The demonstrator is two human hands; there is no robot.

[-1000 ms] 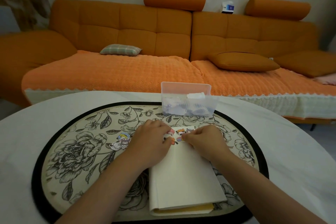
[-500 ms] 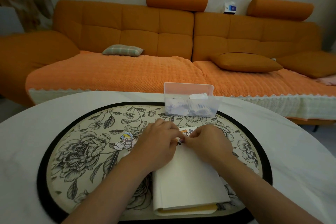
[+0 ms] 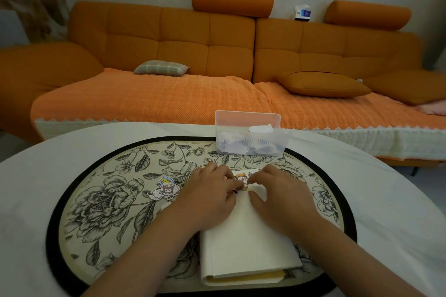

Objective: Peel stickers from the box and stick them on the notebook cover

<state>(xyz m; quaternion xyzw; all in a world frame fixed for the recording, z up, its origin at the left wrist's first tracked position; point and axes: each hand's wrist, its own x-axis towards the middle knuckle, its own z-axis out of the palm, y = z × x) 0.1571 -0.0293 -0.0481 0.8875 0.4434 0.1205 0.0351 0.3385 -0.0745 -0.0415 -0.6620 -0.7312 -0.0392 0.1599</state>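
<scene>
The stickers (image 3: 242,179) on the far end of the notebook (image 3: 246,243) show more than half a second ago, since the hands have drawn slightly apart. They are small cartoon figures, orange and white, partly hidden by fingers. The notebook is cream with a yellow edge and lies closed on the floral mat (image 3: 96,200). The left hand (image 3: 212,191) and right hand (image 3: 282,196) rest bent-fingered on the cover beside the stickers; whether either pinches one I cannot tell. Loose stickers (image 3: 165,190) lie on the mat to the left, the clear box (image 3: 251,137) at its far edge, on the white desk (image 3: 29,200).
</scene>
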